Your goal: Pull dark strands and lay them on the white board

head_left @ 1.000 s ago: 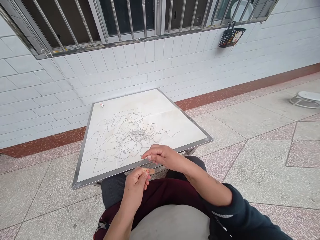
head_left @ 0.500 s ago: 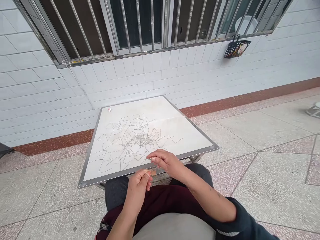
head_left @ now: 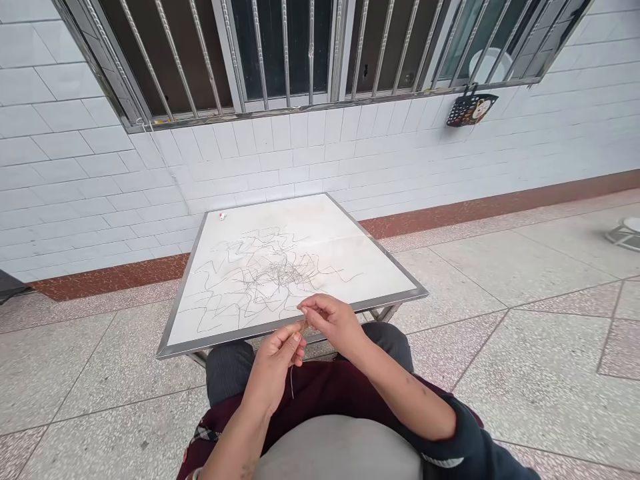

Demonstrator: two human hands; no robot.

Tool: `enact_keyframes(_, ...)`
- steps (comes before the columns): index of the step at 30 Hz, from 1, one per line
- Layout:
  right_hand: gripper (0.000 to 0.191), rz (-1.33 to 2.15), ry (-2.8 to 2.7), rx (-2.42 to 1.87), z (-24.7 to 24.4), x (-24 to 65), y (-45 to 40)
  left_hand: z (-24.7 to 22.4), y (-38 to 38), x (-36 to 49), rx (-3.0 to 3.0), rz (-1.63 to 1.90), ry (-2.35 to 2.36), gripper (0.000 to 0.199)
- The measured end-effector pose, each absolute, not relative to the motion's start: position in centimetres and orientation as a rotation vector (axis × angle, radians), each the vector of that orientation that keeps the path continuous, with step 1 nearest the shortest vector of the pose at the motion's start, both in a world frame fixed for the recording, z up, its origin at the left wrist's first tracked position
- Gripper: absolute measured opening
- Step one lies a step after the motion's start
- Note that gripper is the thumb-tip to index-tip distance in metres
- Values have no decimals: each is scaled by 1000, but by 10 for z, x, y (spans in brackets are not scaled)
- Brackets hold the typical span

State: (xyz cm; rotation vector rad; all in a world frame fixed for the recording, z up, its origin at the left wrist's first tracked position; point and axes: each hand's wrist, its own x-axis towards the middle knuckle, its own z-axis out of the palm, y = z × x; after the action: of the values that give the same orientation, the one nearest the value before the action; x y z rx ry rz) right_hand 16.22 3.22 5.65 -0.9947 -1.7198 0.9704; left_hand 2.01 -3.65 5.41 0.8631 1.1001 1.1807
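My left hand is closed in a pinch on a small tan piece, whose kind I cannot make out. Below its fingers hangs a thin pale thread. My right hand is beside it, thumb and fingertips drawn together over the far end of the tan piece; what they pinch is too small to tell. Both hands are just above my lap, at the near edge of a white table with a grey metal rim. Many thin dark wavy strands spread in a tangle across the tabletop.
A tiny red-and-white item lies at the table's far left corner. Behind stands a white tiled wall with a barred window. A patterned bag hangs from the bars. At far right is a round stool on the floor.
My right hand has come down and closer to my left, its fingers closing at the tan piece. The thread below my left hand shows longer. The view has shifted slightly.
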Motion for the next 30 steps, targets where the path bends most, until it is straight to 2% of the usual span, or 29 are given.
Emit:
enact_keyframes(10, 11, 730, -1802, -928, 63, 175, 13, 63, -59, 23, 873, 1243, 1045, 40)
enact_keyframes(16, 12, 602, -1857, -860, 58, 182, 4, 58, -67, 31, 913, 1279, 1116, 34)
enact_keyframes(22, 12, 827, -1717, -899, 52, 183, -4, 58, -75, 37, 998, 1215, 1160, 32)
enact_keyframes(30, 12, 957, -1623, -884, 47, 185, -4, 57, -72, 48, 948, 1144, 1200, 28)
